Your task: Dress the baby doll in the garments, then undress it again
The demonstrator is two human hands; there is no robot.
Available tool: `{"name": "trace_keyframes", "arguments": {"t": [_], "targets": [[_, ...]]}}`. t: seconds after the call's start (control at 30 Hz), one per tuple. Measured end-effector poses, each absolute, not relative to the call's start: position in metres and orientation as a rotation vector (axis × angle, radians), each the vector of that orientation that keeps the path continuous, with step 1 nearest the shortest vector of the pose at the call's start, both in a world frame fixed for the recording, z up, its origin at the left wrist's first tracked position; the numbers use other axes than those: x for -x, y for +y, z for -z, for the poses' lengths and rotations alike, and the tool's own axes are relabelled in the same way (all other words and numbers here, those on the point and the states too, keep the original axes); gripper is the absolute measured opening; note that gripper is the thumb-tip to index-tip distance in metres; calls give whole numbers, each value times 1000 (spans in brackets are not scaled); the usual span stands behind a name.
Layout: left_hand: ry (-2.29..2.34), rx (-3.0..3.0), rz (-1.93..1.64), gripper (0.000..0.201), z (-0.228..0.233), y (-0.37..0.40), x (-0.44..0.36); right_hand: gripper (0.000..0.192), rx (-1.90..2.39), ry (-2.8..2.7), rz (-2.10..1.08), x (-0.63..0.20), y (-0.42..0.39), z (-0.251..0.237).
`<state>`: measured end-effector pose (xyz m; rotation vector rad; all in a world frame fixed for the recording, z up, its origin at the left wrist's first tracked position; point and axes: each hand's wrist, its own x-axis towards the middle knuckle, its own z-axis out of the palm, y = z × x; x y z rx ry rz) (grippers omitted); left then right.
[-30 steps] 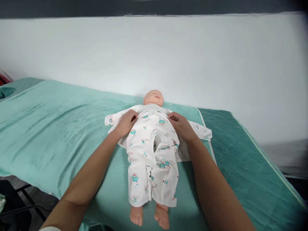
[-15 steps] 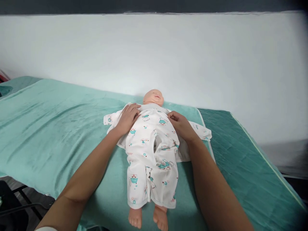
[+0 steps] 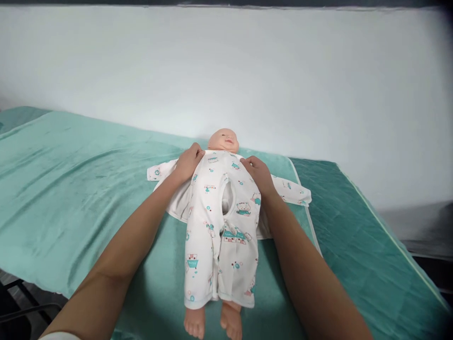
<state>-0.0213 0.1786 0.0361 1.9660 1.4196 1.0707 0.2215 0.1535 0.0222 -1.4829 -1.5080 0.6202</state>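
Note:
A baby doll (image 3: 223, 140) lies on its back, head toward the wall and bare feet toward me. White printed baby pants (image 3: 221, 236) cover its legs and front, their top edge now just below the chin. An oval opening shows at the crotch. Under them a white printed baby shirt (image 3: 290, 190) lies spread, both sleeves stretched out sideways. My left hand (image 3: 190, 161) pinches the upper left edge of the pants beside the doll's shoulder. At the opposite upper edge, my right hand (image 3: 258, 172) has its fingers closed on the fabric.
A light green cloth (image 3: 99, 179) covers the table beneath the doll, wrinkled at the left. Darker green quilted fabric (image 3: 361, 226) lies to the right. A white wall (image 3: 226, 71) rises behind. Black metal bars (image 3: 28, 307) show at the lower left.
Both hands have moved up toward the doll's head, drawing the pants' top edge higher over the chest. The pants look smoother, and the crotch opening has widened.

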Motion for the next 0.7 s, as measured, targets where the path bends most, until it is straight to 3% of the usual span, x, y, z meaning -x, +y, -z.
{"name": "trace_keyframes", "arguments": {"t": [0.13,0.33,0.7], "targets": [[1344,-2004,-1109,10,-33,171,21,42,1514,-1391,-615,-221,156,-14],[1305,-2305,-1051,38,-21,155,32,30,1354,-1384,-648,-221,136,-7],[1283,-2554,-1035,52,-6,113,52,26,1291,-1188,-778,-223,97,5]]}}
